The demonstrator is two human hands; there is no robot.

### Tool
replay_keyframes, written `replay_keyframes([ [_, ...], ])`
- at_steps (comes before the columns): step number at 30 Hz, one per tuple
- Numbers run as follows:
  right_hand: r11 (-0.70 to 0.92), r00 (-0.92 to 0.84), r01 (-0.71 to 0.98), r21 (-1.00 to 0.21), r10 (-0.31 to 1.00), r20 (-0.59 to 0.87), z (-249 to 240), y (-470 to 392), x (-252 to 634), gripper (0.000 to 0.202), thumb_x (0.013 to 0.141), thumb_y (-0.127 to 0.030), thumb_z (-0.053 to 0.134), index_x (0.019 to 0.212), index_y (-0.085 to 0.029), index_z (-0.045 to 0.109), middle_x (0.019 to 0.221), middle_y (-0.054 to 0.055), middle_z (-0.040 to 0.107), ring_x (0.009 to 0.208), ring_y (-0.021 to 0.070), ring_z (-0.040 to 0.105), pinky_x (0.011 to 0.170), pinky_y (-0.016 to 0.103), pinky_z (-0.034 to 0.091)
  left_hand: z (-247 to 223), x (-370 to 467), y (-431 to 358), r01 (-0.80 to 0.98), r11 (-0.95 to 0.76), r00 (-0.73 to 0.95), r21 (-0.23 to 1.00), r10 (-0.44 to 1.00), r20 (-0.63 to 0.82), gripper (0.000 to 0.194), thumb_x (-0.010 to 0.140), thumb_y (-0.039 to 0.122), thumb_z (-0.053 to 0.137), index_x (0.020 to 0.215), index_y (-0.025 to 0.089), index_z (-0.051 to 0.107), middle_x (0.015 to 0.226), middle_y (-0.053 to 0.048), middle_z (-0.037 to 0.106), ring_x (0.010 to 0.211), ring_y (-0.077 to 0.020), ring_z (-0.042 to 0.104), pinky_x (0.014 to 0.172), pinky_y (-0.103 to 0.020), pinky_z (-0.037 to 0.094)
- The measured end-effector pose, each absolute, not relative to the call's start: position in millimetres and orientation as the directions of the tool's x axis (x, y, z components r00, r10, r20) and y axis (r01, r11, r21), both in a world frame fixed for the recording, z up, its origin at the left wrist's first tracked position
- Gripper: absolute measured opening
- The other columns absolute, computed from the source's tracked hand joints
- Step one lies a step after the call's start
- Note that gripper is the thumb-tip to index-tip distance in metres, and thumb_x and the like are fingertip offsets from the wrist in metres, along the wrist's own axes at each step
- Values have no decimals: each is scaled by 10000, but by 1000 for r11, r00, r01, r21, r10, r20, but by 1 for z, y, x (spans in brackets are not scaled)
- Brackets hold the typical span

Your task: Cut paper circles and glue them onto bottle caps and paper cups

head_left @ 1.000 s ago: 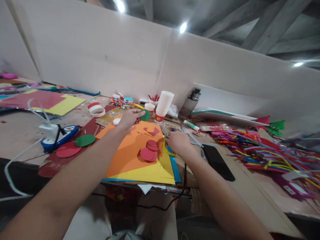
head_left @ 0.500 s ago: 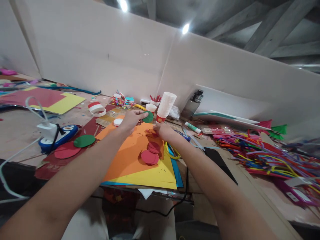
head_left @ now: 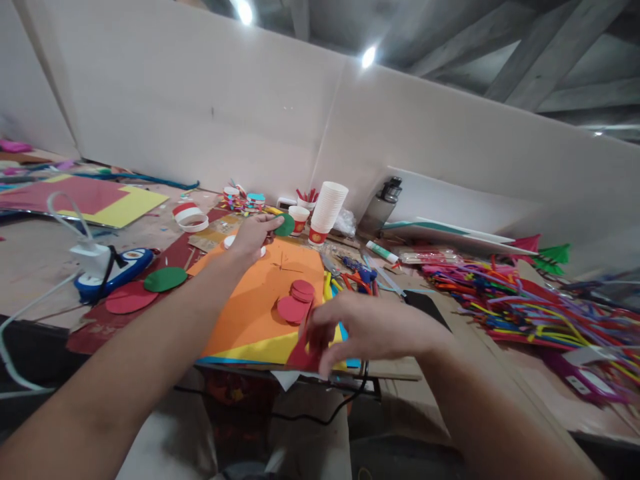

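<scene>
My left hand (head_left: 253, 237) pinches a green paper circle (head_left: 285, 225) by its edge, above the far end of an orange sheet (head_left: 250, 293). My right hand (head_left: 355, 327), its fingers bent and blurred, is at the sheets' near right corner. Red paper scrap (head_left: 301, 357) shows under its fingers, partly hidden by them. Several small red paper circles (head_left: 293, 309) lie in a loose pile on the orange sheet, just left of that hand. Beneath are a yellow sheet (head_left: 255, 349) and a blue one. White round pieces (head_left: 229, 241) sit beside my left wrist.
At the back stand a stack of paper cups (head_left: 330, 207) and a single cup (head_left: 299, 219). Pliers and scissors (head_left: 357, 273), a glue stick (head_left: 382, 251) and many pipe cleaners (head_left: 520, 307) lie right. Larger green (head_left: 165, 279) and red circles (head_left: 131, 297) lie left, by a blue-white device (head_left: 115, 273).
My right hand has come from the far part of the orange sheet to its near right corner, and the red scraps there are gone. My left hand has shifted slightly left with the green circle.
</scene>
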State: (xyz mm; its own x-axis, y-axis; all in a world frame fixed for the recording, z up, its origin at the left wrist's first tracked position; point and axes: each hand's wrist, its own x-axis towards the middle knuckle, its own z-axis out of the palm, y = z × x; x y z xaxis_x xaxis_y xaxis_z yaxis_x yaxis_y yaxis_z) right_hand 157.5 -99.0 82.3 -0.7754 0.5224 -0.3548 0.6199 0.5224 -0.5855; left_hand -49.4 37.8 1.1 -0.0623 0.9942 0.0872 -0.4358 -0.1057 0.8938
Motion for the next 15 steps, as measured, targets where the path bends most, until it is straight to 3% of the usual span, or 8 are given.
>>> replay_keyframes([
  [2,505,-789,610,-611,466,-402,77,-101,152,310,789,-380,730,1040,-199,707,882,11,725,786,141,648,655,216,441,1,-49,38,-434,-101,-61,895,995,83,292,585,239,863,604,126,594,515,34,502,427,-35,380,400,-180,203],
  [4,531,-759,626,-571,582,-291,64,-84,149,253,857,-384,658,1007,-186,713,938,26,728,825,145,649,706,230,451,0,-48,38,-424,-93,-46,901,996,81,299,582,241,864,594,124,590,506,35,494,425,-35,377,401,-177,205],
  [7,567,-619,732,-376,785,-22,38,-37,146,257,880,-311,631,1068,-144,683,985,72,715,872,174,641,774,278,469,0,-48,36,-409,-93,-29,908,996,89,292,581,247,865,599,122,602,496,32,494,426,-37,381,403,-175,213],
  [9,610,-612,760,-225,788,69,21,-6,141,352,855,-271,670,1167,-111,648,1146,134,675,1027,211,619,888,316,465,-1,-48,37,-415,-101,-40,904,995,93,285,586,249,862,600,123,606,493,28,499,426,-37,388,405,-173,219],
  [12,603,-601,796,-59,798,47,2,30,129,434,869,-182,626,1292,-101,574,1311,162,601,1158,213,590,980,312,449,-2,-49,38,-428,-106,-55,898,994,91,283,590,252,857,593,126,603,487,27,500,420,-36,389,403,-171,218],
  [15,634,-634,774,-12,774,10,-8,56,117,573,804,-70,645,1362,-115,522,1386,147,567,1269,217,533,1049,297,411,-2,-48,39,-420,-91,-47,903,996,79,290,571,262,869,601,126,615,492,24,514,417,-38,394,399,-173,221],
])
